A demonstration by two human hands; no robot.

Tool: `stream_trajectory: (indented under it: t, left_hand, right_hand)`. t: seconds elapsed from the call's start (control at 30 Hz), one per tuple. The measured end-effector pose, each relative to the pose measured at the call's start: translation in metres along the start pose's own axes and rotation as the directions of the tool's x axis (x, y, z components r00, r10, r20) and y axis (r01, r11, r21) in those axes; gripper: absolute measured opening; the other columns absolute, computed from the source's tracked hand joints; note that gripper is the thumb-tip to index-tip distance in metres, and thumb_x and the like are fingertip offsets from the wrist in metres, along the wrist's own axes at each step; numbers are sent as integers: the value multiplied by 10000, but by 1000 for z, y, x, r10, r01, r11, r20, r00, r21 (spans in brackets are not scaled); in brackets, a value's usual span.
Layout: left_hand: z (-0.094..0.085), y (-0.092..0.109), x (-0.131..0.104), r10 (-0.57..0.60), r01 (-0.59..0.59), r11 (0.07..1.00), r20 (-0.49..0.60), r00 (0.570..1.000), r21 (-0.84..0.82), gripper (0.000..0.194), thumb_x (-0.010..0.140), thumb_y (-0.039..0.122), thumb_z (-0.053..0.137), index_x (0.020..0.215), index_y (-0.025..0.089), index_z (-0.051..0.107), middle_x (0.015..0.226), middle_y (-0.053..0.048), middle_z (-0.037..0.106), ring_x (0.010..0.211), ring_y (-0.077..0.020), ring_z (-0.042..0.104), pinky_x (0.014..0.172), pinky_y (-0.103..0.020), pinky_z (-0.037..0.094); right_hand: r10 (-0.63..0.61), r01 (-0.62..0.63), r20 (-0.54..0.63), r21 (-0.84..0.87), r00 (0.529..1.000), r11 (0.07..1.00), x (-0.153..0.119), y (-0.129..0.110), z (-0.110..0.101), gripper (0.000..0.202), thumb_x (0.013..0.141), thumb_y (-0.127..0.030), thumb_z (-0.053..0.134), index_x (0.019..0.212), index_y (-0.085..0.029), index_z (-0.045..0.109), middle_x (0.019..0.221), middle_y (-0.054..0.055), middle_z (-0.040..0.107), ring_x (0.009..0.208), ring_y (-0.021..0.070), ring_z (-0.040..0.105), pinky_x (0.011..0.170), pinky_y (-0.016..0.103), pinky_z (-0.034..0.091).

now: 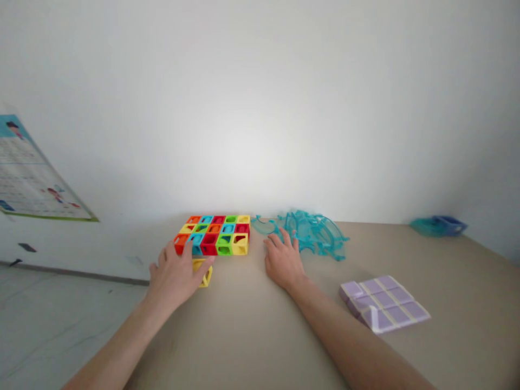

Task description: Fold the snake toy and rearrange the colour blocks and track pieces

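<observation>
My left hand (174, 273) is spread at the left, its thumb lying over a loose yellow cube (208, 277) with cut-out sides. Its fingertips reach the near left corner of a neat block of coloured hollow cubes (215, 235) in red, orange, yellow, green and blue. Whether they press on those cubes I cannot tell. Flat and with fingers apart, my right hand (284, 262) rests at the near left side of a pile of clear teal plastic pieces (312, 233). Some fingertips touch or overlap the pile's edge. Nothing shows gripped in either hand.
On the right of the beige table (244, 336) lies a lilac checked packet or folded cloth (385, 303), near my right forearm. A teal piece and a blue tray-like container (449, 226) sit at the far right. A white wall (260, 135) closes the back; a poster (36, 173) hangs left.
</observation>
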State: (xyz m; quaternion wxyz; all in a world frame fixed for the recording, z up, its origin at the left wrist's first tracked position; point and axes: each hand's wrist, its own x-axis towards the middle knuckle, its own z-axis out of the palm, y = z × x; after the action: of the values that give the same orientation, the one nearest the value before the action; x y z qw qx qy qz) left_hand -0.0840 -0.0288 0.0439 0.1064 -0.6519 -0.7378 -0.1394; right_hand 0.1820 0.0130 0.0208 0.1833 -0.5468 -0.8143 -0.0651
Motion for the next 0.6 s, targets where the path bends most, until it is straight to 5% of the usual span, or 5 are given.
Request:
stream_trajectory:
  t: [0.17, 0.27, 0.4, 0.6]
  left_hand:
    - [25, 12, -27, 106, -130, 985, -193, 975, -117, 578, 879, 477, 440, 1277, 67, 526, 1245, -239, 429, 1235, -381, 394, 1012, -525, 364]
    - [38, 27, -15, 107, -150, 982, -325, 940, -112, 531, 860, 425, 497, 1261, 84, 564, 1324, -241, 365, 1278, -403, 333, 1030, -552, 328]
    - [51, 32, 6, 19, -65, 992, -380, 925, -109, 455, 865, 407, 492, 1219, 157, 628, 1312, -203, 411, 1264, -395, 343, 1030, -590, 293]
    - [63, 29, 30, 70, -117, 988, -391, 918, -96, 417, 872, 404, 473, 1138, 167, 690, 1209, -187, 506, 1220, -347, 394, 1057, -515, 296]
  right_hand:
    - [-3, 3, -17, -22, 1000, 1000, 1, 0, 4, 384, 870, -179, 405, 1213, -155, 576, 1311, 128, 533, 1353, 344, 220, 1055, 547, 184]
    - [7, -8, -24, -25, 1000, 1000, 2, 0, 6, 380, 862, -171, 407, 1196, -155, 588, 1311, 124, 537, 1343, 349, 240, 1030, 544, 224]
    - [20, -21, -34, -26, 999, 999, 2, 1, 8, 382, 860, -182, 416, 1202, -158, 586, 1319, 134, 529, 1344, 350, 237, 1010, 538, 250]
    - [35, -36, -57, -23, 998, 999, 2, 0, 9, 391, 851, -174, 421, 1207, -146, 578, 1302, 143, 535, 1340, 355, 242, 1025, 556, 228]
